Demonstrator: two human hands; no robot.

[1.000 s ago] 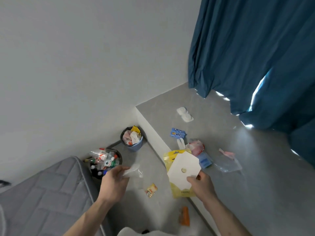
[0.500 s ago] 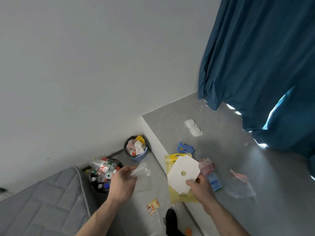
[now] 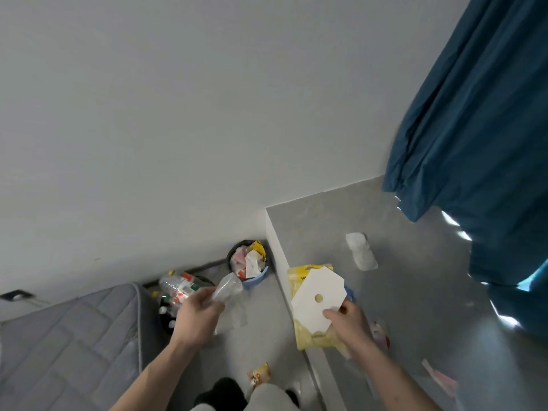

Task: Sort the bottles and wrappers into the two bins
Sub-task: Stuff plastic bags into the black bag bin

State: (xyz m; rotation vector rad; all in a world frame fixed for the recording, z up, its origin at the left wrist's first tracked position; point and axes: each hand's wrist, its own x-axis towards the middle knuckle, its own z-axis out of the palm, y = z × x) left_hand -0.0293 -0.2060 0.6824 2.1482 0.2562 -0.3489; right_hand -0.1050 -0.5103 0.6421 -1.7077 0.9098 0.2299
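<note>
The left hand (image 3: pixel 198 314) pinches a clear plastic wrapper (image 3: pixel 226 289) at lower centre, just short of the blue wrapper bin (image 3: pixel 257 279); the right hand (image 3: pixel 347 321) grips a white card (image 3: pixel 318 298). Best carry the wrapper fully over the rim before the fingers loosen, since light film drifts.

On the floor, two bins stand along the wall. The bottle bin (image 3: pixel 189 295) is just beside the mattress (image 3: pixel 71 336), which lies to its left; the wrapper bin (image 3: pixel 250 264) is right of it and farther back, against the ledge (image 3: pixel 415 307). The left hand (image 3: pixel 197 315) holds a clear wrapper (image 3: pixel 226 290) between the bins. The right hand (image 3: pixel 348 323) holds a card (image 3: pixel 317 298) over a bag (image 3: pixel 311 336) at the ledge's edge. A packet (image 3: pixel 360 250) lies farther back on the ledge, near the curtain (image 3: pixel 474 129). A snack wrapper (image 3: pixel 259 375) lies on the floor below the hands.
</note>
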